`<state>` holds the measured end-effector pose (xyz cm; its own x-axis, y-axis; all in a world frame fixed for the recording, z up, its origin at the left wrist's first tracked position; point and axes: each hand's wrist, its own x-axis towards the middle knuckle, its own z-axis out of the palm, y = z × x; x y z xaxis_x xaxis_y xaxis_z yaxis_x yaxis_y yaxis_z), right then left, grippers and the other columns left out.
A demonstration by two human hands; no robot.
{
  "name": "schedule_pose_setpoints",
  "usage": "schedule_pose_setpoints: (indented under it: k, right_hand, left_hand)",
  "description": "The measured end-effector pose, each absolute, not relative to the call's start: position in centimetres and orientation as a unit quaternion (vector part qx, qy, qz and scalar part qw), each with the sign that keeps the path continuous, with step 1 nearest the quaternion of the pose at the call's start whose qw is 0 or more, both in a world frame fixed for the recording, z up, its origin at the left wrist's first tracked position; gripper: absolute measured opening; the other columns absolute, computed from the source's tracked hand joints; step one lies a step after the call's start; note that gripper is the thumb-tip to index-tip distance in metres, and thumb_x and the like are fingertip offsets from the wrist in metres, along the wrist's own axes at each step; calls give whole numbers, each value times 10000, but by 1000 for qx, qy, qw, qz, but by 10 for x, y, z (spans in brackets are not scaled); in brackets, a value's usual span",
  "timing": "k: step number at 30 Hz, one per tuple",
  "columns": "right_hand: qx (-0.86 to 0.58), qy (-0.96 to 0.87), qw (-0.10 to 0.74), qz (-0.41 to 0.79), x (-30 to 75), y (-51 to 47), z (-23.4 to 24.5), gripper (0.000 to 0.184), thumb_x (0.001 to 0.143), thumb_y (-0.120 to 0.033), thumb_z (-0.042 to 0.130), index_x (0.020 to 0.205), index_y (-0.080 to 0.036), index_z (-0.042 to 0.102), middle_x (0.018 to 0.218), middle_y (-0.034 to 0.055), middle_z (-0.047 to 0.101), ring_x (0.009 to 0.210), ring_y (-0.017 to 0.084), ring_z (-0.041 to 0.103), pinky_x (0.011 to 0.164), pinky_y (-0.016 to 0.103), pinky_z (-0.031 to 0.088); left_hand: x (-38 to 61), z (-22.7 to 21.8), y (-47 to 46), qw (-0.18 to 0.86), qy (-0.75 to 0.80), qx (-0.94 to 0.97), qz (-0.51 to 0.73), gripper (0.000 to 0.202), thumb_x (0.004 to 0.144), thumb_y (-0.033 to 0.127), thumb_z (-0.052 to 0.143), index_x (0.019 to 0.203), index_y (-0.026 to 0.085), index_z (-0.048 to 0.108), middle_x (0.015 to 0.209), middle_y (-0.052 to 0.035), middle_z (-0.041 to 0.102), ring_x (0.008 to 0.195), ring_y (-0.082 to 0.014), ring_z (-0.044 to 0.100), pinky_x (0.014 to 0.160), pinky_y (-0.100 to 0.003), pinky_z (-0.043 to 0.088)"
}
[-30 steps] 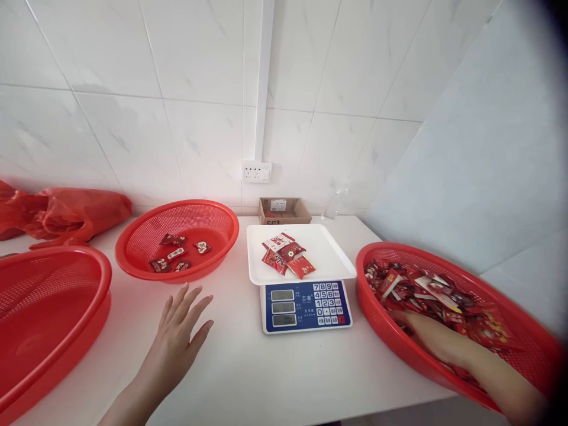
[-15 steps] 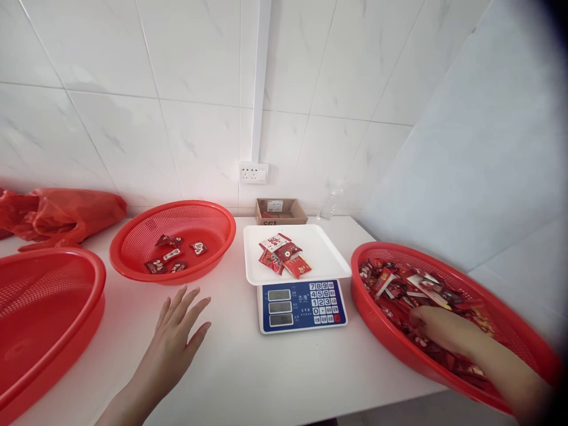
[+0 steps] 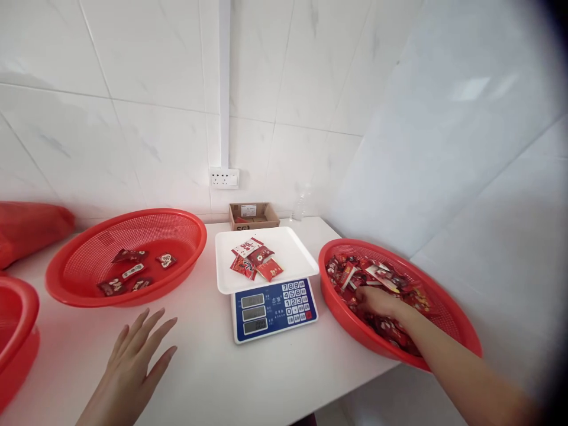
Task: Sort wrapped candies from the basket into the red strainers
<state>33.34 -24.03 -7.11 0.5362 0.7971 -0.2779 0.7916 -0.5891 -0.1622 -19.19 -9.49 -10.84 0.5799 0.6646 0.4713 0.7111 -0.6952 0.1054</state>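
My left hand [image 3: 139,355] hovers over the white table with fingers spread and nothing in it, in front of a red basket [image 3: 190,266] holding several small wrapped snacks [image 3: 166,260]. My right hand [image 3: 375,300] reaches down into the right red basket [image 3: 335,319], among a heap of mostly red snack packets [image 3: 381,275]. Its fingertips are buried there, so their grip is hidden. Between the hands stands a digital scale [image 3: 275,310] with a white tray [image 3: 297,254]. Several red and white snack packets [image 3: 261,254] lie overlapping on that tray.
Another red basket [image 3: 26,307] is cut off at the left edge, with a red plastic bag [image 3: 33,228] behind it. A small cardboard box [image 3: 254,216] and a clear bottle [image 3: 300,204] stand by the tiled wall, below a power socket [image 3: 224,178].
The view has turned right, shifting everything leftward in the picture. My right hand is still in the right basket, and more of its forearm shows. My left hand stays open; the packets on the scale look unchanged.
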Motion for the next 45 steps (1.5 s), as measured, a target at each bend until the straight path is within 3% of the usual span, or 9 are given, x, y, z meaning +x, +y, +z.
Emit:
schedule_pose_setpoints:
  k: [6, 12, 16, 20, 24, 28, 35, 40, 45]
  right_hand:
    - [-885, -440, 59, 142, 351, -247, -59, 135, 739, -240, 492, 722, -185, 613, 749, 31, 677, 704, 160, 595, 626, 232, 416]
    - [-845, -490, 66, 203, 330, -247, -67, 373, 696, -222, 563, 1067, -197, 598, 1013, 66, 671, 886, 214, 607, 772, 290, 426]
    - [-861, -479, -22, 170, 313, -242, -68, 286, 694, -148, 531, 953, -195, 643, 935, 85, 685, 845, 230, 623, 717, 298, 420]
    - [-896, -434, -62, 70, 307, -234, -43, 247, 794, -264, 445, 910, -176, 645, 899, 147, 681, 810, 289, 631, 679, 360, 419]
    - [-883, -460, 90, -13, 280, -211, -5, 359, 869, -381, 322, 997, -201, 605, 1003, 109, 668, 919, 267, 613, 748, 361, 445]
    - [-762, -583, 279, 50, 217, -164, 8, 288, 852, -341, 390, 991, -234, 619, 1092, 20, 650, 1037, 181, 567, 892, 298, 421]
    - [-689, -646, 326, 33, 149, -107, -7, 342, 851, -271, 399, 1145, -211, 562, 1162, 69, 605, 1059, 197, 552, 898, 361, 439]
    - [-698, -554, 453, -17, 150, -171, -11, 331, 828, -400, 440, 1054, -217, 598, 1057, 67, 648, 940, 196, 604, 849, 343, 475]
    - [-771, -374, 513, 41, 157, -252, -74, 417, 752, -526, 497, 977, -191, 600, 961, 100, 667, 889, 232, 625, 812, 341, 495]
  left_hand:
    - [-189, -113, -90, 40, -392, -884, -252, 400, 850, 396, 384, 1212, 249, 472, 1294, -96, 474, 1286, -325, 299, 989, -554, 280]
    - [-187, -114, -91, 21, -386, -886, -254, 396, 842, 392, 399, 1217, 286, 473, 1291, -74, 489, 1283, -319, 313, 1000, -555, 272]
    - [-188, -109, -95, 32, -389, -884, -259, 384, 848, 379, 404, 1214, 285, 473, 1296, -80, 486, 1278, -320, 321, 987, -560, 292]
    - [-192, -104, -99, 41, -395, -884, -248, 376, 857, 357, 420, 1223, 287, 468, 1327, -69, 456, 1294, -304, 298, 1002, -542, 291]
    - [-192, -100, -102, 39, -400, -885, -237, 359, 864, 332, 430, 1219, 294, 472, 1332, -58, 451, 1299, -299, 289, 997, -545, 304]
    - [-183, -93, -109, 36, -393, -887, -239, 340, 877, 310, 418, 1210, 279, 479, 1331, -65, 452, 1302, -298, 286, 991, -552, 314]
    - [-200, -83, -116, 51, -410, -876, -250, 351, 871, 308, 432, 1220, 283, 460, 1337, -69, 443, 1304, -291, 283, 1007, -547, 293]
    - [-240, -82, -109, 78, -463, -835, -285, 361, 866, 336, 415, 1217, 258, 442, 1291, -102, 471, 1312, -310, 256, 1013, -556, 268]
    - [-252, -69, -101, 94, -499, -804, -310, 374, 866, 378, 385, 1215, 258, 447, 1272, -114, 476, 1304, -340, 260, 1011, -573, 250]
